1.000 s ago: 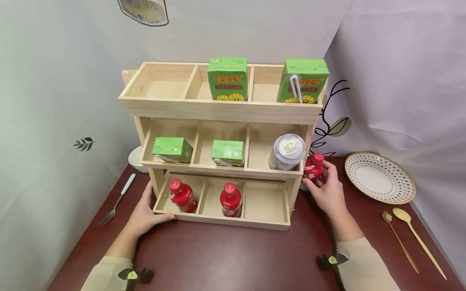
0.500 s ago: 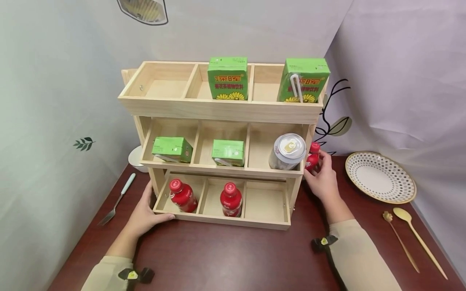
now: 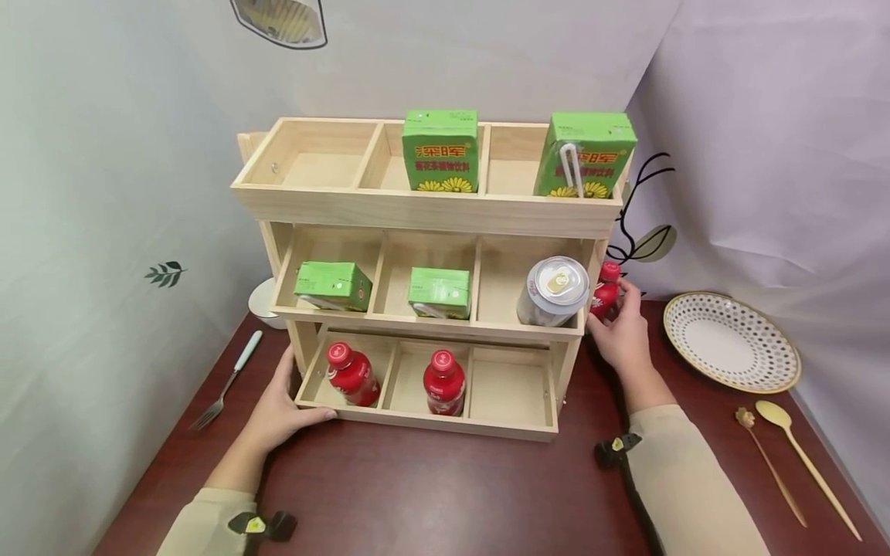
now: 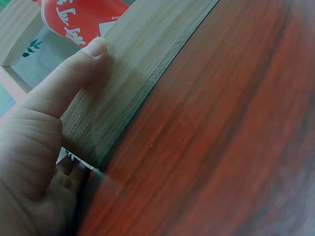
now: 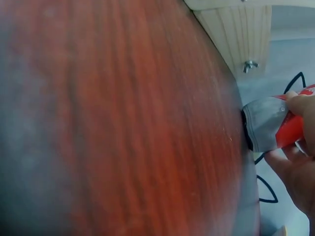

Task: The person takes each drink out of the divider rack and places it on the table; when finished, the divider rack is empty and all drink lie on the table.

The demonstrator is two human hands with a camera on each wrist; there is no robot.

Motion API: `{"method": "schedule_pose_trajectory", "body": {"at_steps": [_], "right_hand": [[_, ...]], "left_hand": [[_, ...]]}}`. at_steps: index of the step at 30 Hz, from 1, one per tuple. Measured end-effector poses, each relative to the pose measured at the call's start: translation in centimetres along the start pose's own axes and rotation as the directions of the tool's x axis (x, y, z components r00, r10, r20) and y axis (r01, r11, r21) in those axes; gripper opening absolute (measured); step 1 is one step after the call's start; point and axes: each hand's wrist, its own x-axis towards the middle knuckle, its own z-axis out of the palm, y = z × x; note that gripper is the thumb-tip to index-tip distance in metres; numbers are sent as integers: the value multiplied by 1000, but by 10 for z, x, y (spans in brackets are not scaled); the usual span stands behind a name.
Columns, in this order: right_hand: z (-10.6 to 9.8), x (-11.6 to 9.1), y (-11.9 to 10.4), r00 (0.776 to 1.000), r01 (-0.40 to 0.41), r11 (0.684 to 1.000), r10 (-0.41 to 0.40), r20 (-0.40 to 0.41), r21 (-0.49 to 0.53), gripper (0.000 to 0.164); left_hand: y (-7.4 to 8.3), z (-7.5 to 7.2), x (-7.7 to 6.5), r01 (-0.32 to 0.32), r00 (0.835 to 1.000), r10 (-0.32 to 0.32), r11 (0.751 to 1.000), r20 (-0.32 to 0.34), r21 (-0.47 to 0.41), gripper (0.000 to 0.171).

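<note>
A three-tier wooden shelf rack stands on the table. My left hand grips its lower left corner, the thumb lying on the front board and the fingers round the side. To the right of the rack, my right hand holds a red bottle with a red cap. In the right wrist view, fingers and thumb wrap the bottle's red and grey body, its base close to the tabletop. Two similar red bottles, left and middle, stand in the bottom tier.
Green drink cartons sit in the top and middle tiers. A silver can stands at the middle tier's right end. At the right lie a dotted plate and two gold spoons; at the left, a fork and a white bowl.
My right hand has moved the red bottle farther back along the rack's right side. The left hand stays on the rack's corner. The head view has shifted slightly.
</note>
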Motion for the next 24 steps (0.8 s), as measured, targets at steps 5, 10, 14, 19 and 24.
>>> {"method": "schedule_pose_trajectory", "body": {"at_steps": [5,10,14,19,24], "right_hand": [[-2,4,5,999,-32,998,31,-24,-55,80],[-5,7,7,998,-47,996,44,-41,-78,83],[-7,10,10,998,-54,997,51,-41,-59,84],[-7,14,15,997,-63,997,61,-53,-41,85],[-8,14,16,996,-75,996,73,-50,-41,87]], "left_hand": [[0,0,0,3,1000,-3,1000,2,19,127],[0,0,0,9,1000,-9,1000,7,15,127],[0,0,1,4,1000,-5,1000,8,6,127],[0,-1,1,6,1000,-6,1000,2,21,127],[1,0,0,11,1000,-11,1000,-2,23,127]]}}
